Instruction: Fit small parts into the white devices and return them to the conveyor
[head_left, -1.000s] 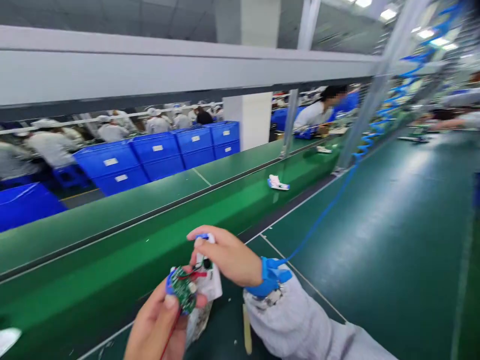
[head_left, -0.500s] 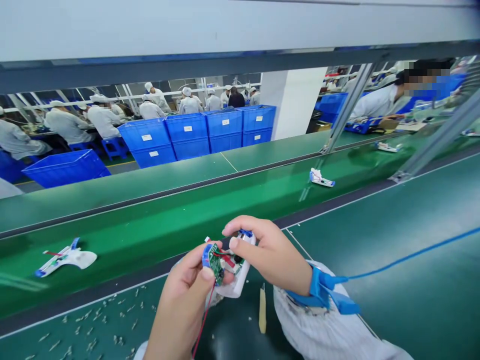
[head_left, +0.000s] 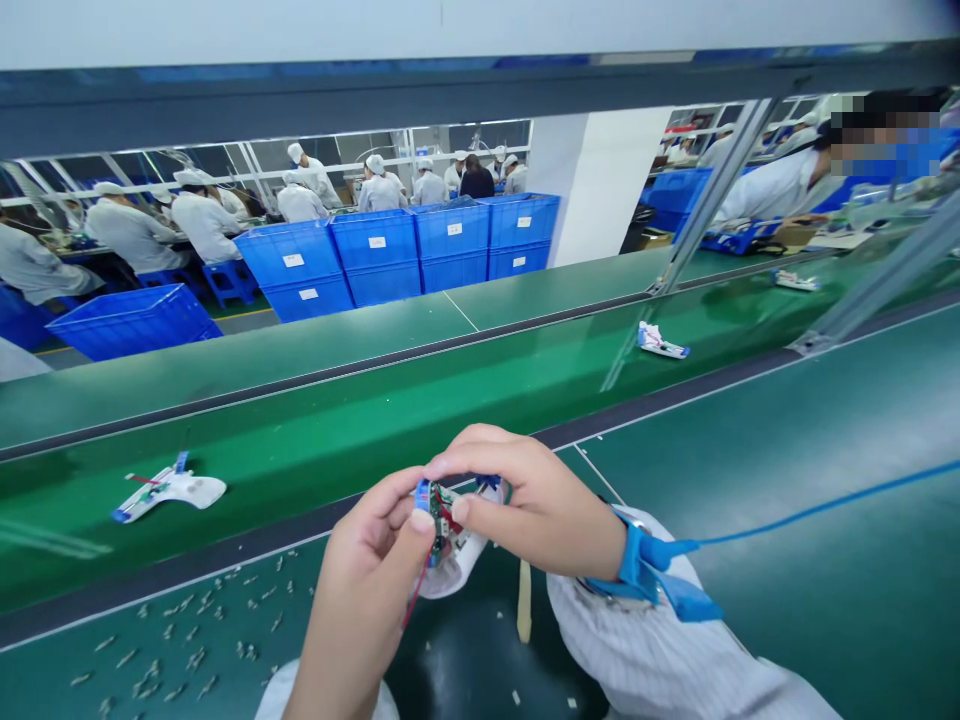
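Between my hands, above the near bench, is a white curved plastic housing (head_left: 452,580) with a small green circuit board (head_left: 437,525) and a blue end piece at its left side. My left hand (head_left: 371,560) pinches the board and the blue piece between thumb and fingers. From the right, my right hand (head_left: 517,495) curls over the housing; its index fingertip meets the blue piece and its thumb presses by the red wires. A red wire (head_left: 414,600) hangs below my left thumb. The palm-side fingers of my right hand are hidden.
A green conveyor belt (head_left: 315,430) runs across in front, carrying several similar white housings (head_left: 184,488). Small metal parts (head_left: 196,655) lie scattered at left. A tool with a pale handle (head_left: 524,605) lies below my hands. A blue cord (head_left: 825,505) runs from my right wrist strap.
My right index finger has moved left onto the blue piece, and the board has turned and sits closer to the housing. The housings on the belt appear farther right.
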